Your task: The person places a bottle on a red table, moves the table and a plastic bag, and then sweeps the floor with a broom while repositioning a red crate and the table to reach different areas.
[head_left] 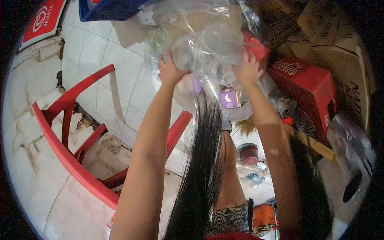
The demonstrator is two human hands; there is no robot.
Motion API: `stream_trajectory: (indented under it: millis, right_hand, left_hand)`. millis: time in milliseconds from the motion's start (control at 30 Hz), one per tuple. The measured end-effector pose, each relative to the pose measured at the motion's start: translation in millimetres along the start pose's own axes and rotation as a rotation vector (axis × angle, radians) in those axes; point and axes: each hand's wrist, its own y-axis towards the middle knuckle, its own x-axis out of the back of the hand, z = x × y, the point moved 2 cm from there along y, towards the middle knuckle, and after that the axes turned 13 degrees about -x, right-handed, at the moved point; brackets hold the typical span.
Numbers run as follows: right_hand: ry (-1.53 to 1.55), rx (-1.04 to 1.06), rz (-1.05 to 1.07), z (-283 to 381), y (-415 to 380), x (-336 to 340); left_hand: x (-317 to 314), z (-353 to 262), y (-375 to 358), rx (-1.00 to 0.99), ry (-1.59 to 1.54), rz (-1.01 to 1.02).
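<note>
A large clear plastic bag (218, 20) bulges in front of me, with transparent plastic cups or containers visible through its film. My left hand (171, 72) lies against the bag's left side, thumb and fingers spread. On the opposite side my right hand (249, 71) touches the bag, its fingers also apart. Between my wrists, low in the bag's opening or folds, is a purple packet (229, 99) with a pale print. Long dark hair hangs down the middle and covers part of the view below the bag.
A red plastic chair (76, 172) is at left on the tiled floor. A red Coca-Cola box (304, 80) and cardboard (344, 68) stand at right. A blue bin (108, 10) is at the top. A small brownish cup (249, 154) and crumpled plastic lie near my leg.
</note>
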Motion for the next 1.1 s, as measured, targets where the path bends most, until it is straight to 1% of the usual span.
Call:
stream_trajectory:
  millis: [67,100,133,167,200,233,267,300,333,367,400,433,467,500,533,600,633,667,700,767,800,867,900,967,1000,1033,1067,1100]
  right_hand:
    - [-0.059,0.04,0.038,-4.9,17.3,-8.7]
    - [0.136,0.04,0.071,-8.2,25.8,-11.0]
    - [0.334,0.038,0.098,-11.9,34.9,-13.9]
    - [0.333,0.034,0.096,-19.5,44.7,-17.3]
    - [0.536,0.016,0.055,-29.8,56.0,-19.8]
    - [0.743,0.0,0.011,-29.8,59.4,-16.4]
    - [1.035,0.01,0.015,-31.3,56.3,-14.0]
    - [1.039,0.006,0.015,-32.4,52.1,-13.4]
    - [1.171,-0.069,0.023,-34.7,47.2,-11.8]
    - [1.304,-0.141,0.032,-35.1,43.6,-8.6]
    - [1.525,-0.242,0.078,-36.2,40.0,-9.8]
    - [1.533,-0.239,0.078,-33.5,37.1,-4.5]
    - [1.583,-0.179,0.007,-31.6,35.3,3.4]
    - [1.631,-0.118,-0.067,-29.7,33.3,12.2]
    - [1.84,-0.086,-0.004,-24.3,34.9,24.1]
    - [1.809,-0.099,-0.003,-11.1,36.2,45.8]
    - [1.77,-0.115,0.007,-5.9,33.5,55.1]
    - [1.775,-0.071,0.034,-1.1,28.4,63.6]
    - [1.782,-0.059,0.029,2.0,22.5,72.5]
    - [2.008,-0.205,0.176,5.7,9.3,85.0]
    - [2.013,-0.192,0.171,4.5,0.7,89.8]
    - [2.123,-0.151,0.355,-0.2,-19.5,96.2]
    - [2.128,-0.138,0.34,-0.9,-31.2,104.8]
    - [2.133,-0.023,0.355,2.9,-58.9,126.1]
    - [1.987,0.164,0.271,6.6,-61.6,136.1]
    - [1.828,0.327,0.192,11.4,-63.2,145.2]
    - [1.964,0.358,0.206,22.3,-75.5,168.6]
    - [2.1,0.401,0.212,34.8,-90.4,195.5]
  left_hand:
    - [-34.6,33.3,15.6,0.47,-0.056,-0.017]
    - [-44.0,41.6,20.7,0.475,-0.059,-0.012]
    - [-55.5,49.9,26.8,0.525,-0.392,0.042]
    - [-68.3,54.1,31.4,0.564,-0.724,0.097]
    - [-61.5,36.3,30.0,0.386,-0.722,0.039]
    - [-79.1,39.2,34.1,0.377,-0.717,0.037]
    - [-97.4,40.1,32.4,0.371,-0.787,0.095]
    - [-111.2,37.4,30.6,0.367,-0.858,0.152]
    - [-110.9,19.7,23.8,0.378,-0.86,-0.014]
    - [-100.0,15.8,17.5,0.379,-0.857,-0.018]
    - [-90.0,17.3,12.2,0.456,-1.019,-0.183]
    - [-69.1,10.1,5.3,0.528,-1.176,-0.353]
    - [-44.5,1.1,-1.0,0.471,-1.053,-0.395]
    - [-29.6,4.8,-5.9,0.46,-1.051,-0.398]
    - [-12.3,14.5,-9.3,0.412,-0.996,-0.389]
    - [13.7,11.5,-18.8,0.352,-0.945,-0.383]
    - [26.5,4.7,-24.0,0.348,-1.073,-0.437]
    - [38.7,-3.3,-28.7,0.34,-1.202,-0.492]
    - [52.0,-15.3,-33.5,0.328,-1.204,-0.5]
    - [73.9,-38.1,-47.3,0.369,-1.349,-0.625]
    - [81.5,-44.3,-58.1,0.358,-1.355,-0.63]
    - [91.6,-54.8,-83.8,0.419,-1.401,-0.717]
    - [97.3,-59.4,-95.0,0.404,-1.412,-0.712]
    - [111.3,-63.3,-115.8,0.293,-1.546,-0.843]
    - [127.8,-67.1,-119.4,0.204,-1.562,-0.922]
    - [145.4,-68.0,-121.5,0.191,-1.503,-0.956]
    - [162.6,-69.9,-126.1,0.179,-1.444,-0.989]
    - [178.8,-75.8,-134.6,0.171,-1.453,-0.97]
